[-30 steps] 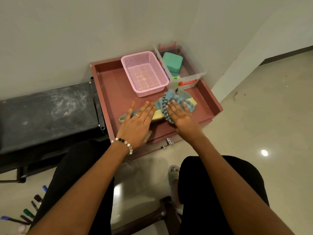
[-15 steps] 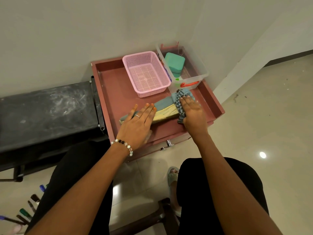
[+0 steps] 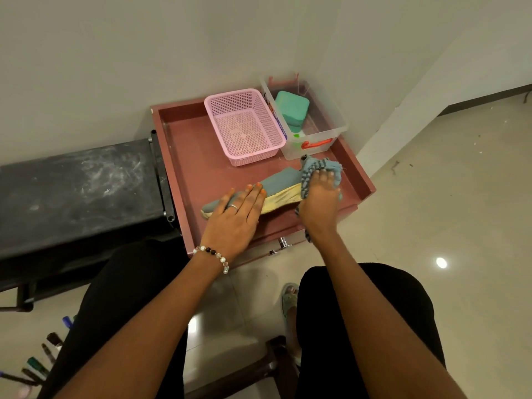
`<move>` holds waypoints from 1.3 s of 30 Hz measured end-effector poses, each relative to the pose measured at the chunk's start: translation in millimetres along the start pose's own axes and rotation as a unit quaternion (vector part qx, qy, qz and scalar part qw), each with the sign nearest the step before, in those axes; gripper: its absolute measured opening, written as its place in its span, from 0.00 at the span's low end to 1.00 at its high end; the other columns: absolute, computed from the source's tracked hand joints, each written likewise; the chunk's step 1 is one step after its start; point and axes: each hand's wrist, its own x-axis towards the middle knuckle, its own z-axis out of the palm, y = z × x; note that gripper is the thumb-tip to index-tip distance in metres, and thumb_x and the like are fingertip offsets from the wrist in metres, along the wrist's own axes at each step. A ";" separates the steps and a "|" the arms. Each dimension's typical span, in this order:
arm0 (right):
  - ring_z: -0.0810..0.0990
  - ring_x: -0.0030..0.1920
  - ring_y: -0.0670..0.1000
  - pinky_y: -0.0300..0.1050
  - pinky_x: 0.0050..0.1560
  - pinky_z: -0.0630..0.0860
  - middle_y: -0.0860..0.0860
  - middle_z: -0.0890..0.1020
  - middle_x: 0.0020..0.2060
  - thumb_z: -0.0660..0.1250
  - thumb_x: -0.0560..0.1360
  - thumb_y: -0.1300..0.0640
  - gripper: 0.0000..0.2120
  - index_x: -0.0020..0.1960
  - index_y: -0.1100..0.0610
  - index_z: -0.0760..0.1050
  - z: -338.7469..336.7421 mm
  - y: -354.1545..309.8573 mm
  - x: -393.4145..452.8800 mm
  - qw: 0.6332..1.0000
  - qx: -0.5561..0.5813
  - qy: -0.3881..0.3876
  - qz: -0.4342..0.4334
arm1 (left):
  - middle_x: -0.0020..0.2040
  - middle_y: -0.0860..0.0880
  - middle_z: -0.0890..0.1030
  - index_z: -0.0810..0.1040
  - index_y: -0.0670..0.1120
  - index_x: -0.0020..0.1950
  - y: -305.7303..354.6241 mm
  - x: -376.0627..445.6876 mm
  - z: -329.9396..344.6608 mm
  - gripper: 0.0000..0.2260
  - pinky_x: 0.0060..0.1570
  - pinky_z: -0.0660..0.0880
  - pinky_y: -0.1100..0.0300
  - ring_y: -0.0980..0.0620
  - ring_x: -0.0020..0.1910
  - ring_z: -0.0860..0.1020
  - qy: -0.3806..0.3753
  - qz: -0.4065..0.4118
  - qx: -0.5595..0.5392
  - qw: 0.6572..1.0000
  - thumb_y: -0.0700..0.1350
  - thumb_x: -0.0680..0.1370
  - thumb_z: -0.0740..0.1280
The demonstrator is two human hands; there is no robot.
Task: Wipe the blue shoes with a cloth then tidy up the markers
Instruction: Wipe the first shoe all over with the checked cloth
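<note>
Against the wall corner, a red tray-topped desk (image 3: 184,156) carries the blue shoe (image 3: 280,182), long axis running lower left to upper right. Its lower-left end is pressed by the flat left hand (image 3: 234,218); the cloth (image 3: 318,171) is clutched by the right hand (image 3: 318,203) at the upper-right end, close to the tray's right rim. Markers (image 3: 34,367) lie on the floor, lower left.

A reddish rimmed table top (image 3: 184,156) carries a pink basket (image 3: 244,126), a clear plastic box (image 3: 319,139) and a blue shoe (image 3: 279,182), while markers (image 3: 37,367) lie on the floor (image 3: 460,226).
</note>
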 end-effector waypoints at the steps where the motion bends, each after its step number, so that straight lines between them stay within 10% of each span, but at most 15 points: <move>1: 0.49 0.76 0.59 0.59 0.74 0.49 0.61 0.53 0.76 0.61 0.73 0.64 0.35 0.76 0.64 0.50 1.4 -8.9 -8.7 1.000 -0.016 -0.021 -0.011 | 0.70 0.43 0.72 0.70 0.40 0.71 1.5 -0.3 0.7 0.20 0.66 0.67 0.49 0.47 0.66 0.74 0.007 -0.001 0.004 1.000 0.40 0.78 0.57; 6: 0.59 0.74 0.57 0.49 0.74 0.55 0.61 0.64 0.72 0.59 0.69 0.70 0.32 0.73 0.65 0.62 8.3 -44.0 -49.2 0.979 0.177 -0.037 -0.095 | 0.70 0.41 0.71 0.69 0.38 0.71 -0.5 2.4 -0.3 0.21 0.69 0.63 0.47 0.46 0.68 0.72 0.020 0.002 0.025 0.999 0.38 0.79 0.51; 11: 0.83 0.46 0.57 0.55 0.51 0.80 0.55 0.85 0.44 0.56 0.67 0.66 0.18 0.48 0.58 0.83 -14.0 -12.6 -35.2 0.847 0.517 -0.025 0.119 | 0.70 0.40 0.71 0.67 0.37 0.72 -0.9 -1.9 2.0 0.21 0.71 0.60 0.48 0.46 0.68 0.72 0.037 0.023 0.036 0.998 0.36 0.83 0.45; 15: 0.82 0.36 0.59 0.61 0.38 0.81 0.58 0.81 0.33 0.54 0.67 0.72 0.15 0.32 0.60 0.77 -38.5 25.8 -25.3 0.795 0.552 0.048 0.247 | 0.70 0.40 0.71 0.68 0.37 0.72 -9.2 0.3 2.3 0.19 0.71 0.62 0.47 0.45 0.68 0.72 0.061 0.064 0.037 0.995 0.35 0.82 0.48; 20: 0.83 0.37 0.60 0.55 0.37 0.82 0.59 0.82 0.38 0.54 0.66 0.72 0.14 0.37 0.63 0.78 -50.0 55.4 -19.7 0.745 0.582 0.129 0.299 | 0.69 0.39 0.71 0.69 0.38 0.71 -16.9 4.9 5.7 0.18 0.69 0.66 0.46 0.43 0.68 0.71 0.051 0.141 0.003 0.989 0.34 0.82 0.52; 28: 0.71 0.29 0.52 0.41 0.28 0.68 0.53 0.73 0.29 0.53 0.67 0.70 0.13 0.30 0.58 0.69 -40.9 25.9 -32.1 0.835 0.471 0.117 0.259 | 0.64 0.40 0.77 0.74 0.37 0.66 -23.2 -8.7 10.2 0.20 0.60 0.72 0.46 0.42 0.61 0.77 -0.096 0.125 -0.038 0.987 0.40 0.76 0.56; 32: 0.76 0.33 0.52 0.45 0.32 0.75 0.54 0.77 0.31 0.54 0.62 0.67 0.13 0.39 0.64 0.77 -43.4 13.9 -34.0 0.849 0.489 0.140 0.144 | 0.64 0.36 0.76 0.75 0.34 0.64 -38.5 -4.3 -7.9 0.19 0.58 0.74 0.43 0.38 0.62 0.76 -0.091 -0.069 -0.100 0.988 0.38 0.74 0.70; 35: 0.77 0.36 0.49 0.43 0.37 0.78 0.50 0.79 0.34 0.55 0.61 0.66 0.16 0.42 0.59 0.77 -42.9 -1.5 -36.5 0.859 0.483 0.159 0.053 | 0.71 0.40 0.69 0.69 0.38 0.70 -61.6 -2.5 -22.0 0.20 0.68 0.64 0.48 0.43 0.72 0.65 -0.151 -0.227 -0.136 0.952 0.39 0.79 0.64; 39: 0.80 0.49 0.55 0.46 0.53 0.77 0.55 0.82 0.48 0.62 0.67 0.72 0.21 0.57 0.60 0.77 -10.4 -46.0 -46.3 0.909 0.381 0.123 -0.116 | 0.77 0.48 0.60 0.58 0.45 0.76 -69.6 -10.3 -20.6 0.31 0.72 0.42 0.39 0.44 0.77 0.50 -0.293 -0.202 -0.075 0.932 0.54 0.77 0.66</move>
